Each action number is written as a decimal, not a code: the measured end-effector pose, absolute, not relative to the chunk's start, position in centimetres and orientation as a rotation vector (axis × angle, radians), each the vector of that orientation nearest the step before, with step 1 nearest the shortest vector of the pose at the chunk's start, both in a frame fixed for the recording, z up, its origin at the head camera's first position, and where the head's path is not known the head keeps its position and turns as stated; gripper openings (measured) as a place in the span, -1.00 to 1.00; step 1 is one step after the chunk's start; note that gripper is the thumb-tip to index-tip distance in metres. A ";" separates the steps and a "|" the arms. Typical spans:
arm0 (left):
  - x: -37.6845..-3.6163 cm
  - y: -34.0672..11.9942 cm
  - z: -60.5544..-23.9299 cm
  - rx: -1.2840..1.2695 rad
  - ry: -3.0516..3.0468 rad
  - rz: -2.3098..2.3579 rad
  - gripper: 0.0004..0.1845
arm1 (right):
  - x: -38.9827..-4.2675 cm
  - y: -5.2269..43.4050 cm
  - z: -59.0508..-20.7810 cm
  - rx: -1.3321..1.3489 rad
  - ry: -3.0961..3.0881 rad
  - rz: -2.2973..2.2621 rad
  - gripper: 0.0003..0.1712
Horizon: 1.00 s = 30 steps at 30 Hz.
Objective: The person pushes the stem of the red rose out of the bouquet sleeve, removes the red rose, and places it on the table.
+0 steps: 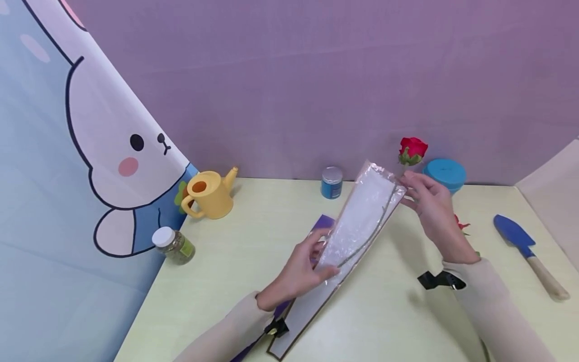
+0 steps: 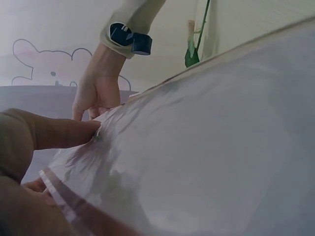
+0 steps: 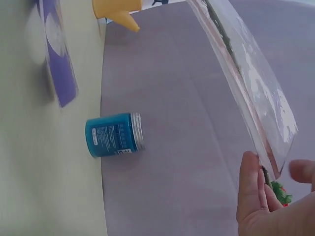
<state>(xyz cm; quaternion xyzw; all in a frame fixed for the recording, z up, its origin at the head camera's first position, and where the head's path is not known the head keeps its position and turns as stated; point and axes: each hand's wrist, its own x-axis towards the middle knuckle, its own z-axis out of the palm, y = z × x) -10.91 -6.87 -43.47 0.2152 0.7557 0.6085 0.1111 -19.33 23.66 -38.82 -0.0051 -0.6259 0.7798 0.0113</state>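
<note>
A long clear plastic flower sleeve [image 1: 350, 221] with a white back and brown edges slants across the table, raised at its far end. My left hand [image 1: 300, 271] grips its middle, thumb on top. At its upper opening, my right hand [image 1: 431, 206] holds a red rose [image 1: 412, 149] by the stem just below the bloom. The rose's thin green stem runs down inside the sleeve. In the right wrist view the thumb [image 3: 302, 171] stands apart from the sleeve, and the stem passes by the fingers [image 3: 249, 184]. A purple sleeve [image 1: 323, 222] lies partly hidden beneath.
A yellow watering can [image 1: 212, 196] and a white-lidded jar [image 1: 176, 246] stand at the left. Behind are a small blue jar [image 1: 332, 183] and a blue-lidded tub [image 1: 445, 172]. A blue trowel [image 1: 515, 231] lies at right. Another red flower [image 1: 461, 224] shows partly behind the right wrist.
</note>
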 end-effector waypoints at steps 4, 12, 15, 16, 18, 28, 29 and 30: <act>-10.8 -6.8 -43.5 0.634 2.176 1.787 -0.18 | -19.5 24.0 -38.9 -0.054 -1.981 2.394 -0.60; -10.7 -6.9 -43.7 0.634 2.217 1.741 -0.19 | -20.0 24.7 -39.3 -0.049 -1.906 2.422 -0.64; -10.8 -7.3 -43.7 0.644 2.247 1.730 -0.19 | -20.3 25.0 -39.3 -0.046 -1.907 2.397 -0.61; -10.8 -7.4 -43.8 0.646 2.252 1.729 -0.19 | -20.4 25.1 -39.3 -0.047 -1.900 2.400 -0.59; -10.9 -7.8 -43.8 0.649 2.258 1.723 -0.19 | -20.6 25.4 -39.3 -0.056 -1.887 2.403 -0.54; -11.5 -10.0 -43.2 0.685 2.308 1.680 -0.08 | -21.3 27.6 -38.7 -0.084 -1.741 2.396 -0.52; -11.5 -10.3 -43.1 0.690 2.312 1.676 -0.07 | -21.3 27.9 -38.7 -0.080 -1.712 2.395 -0.53; -11.6 -10.7 -43.1 0.691 2.319 1.665 -0.05 | -21.4 28.3 -38.7 -0.077 -1.685 2.390 -0.54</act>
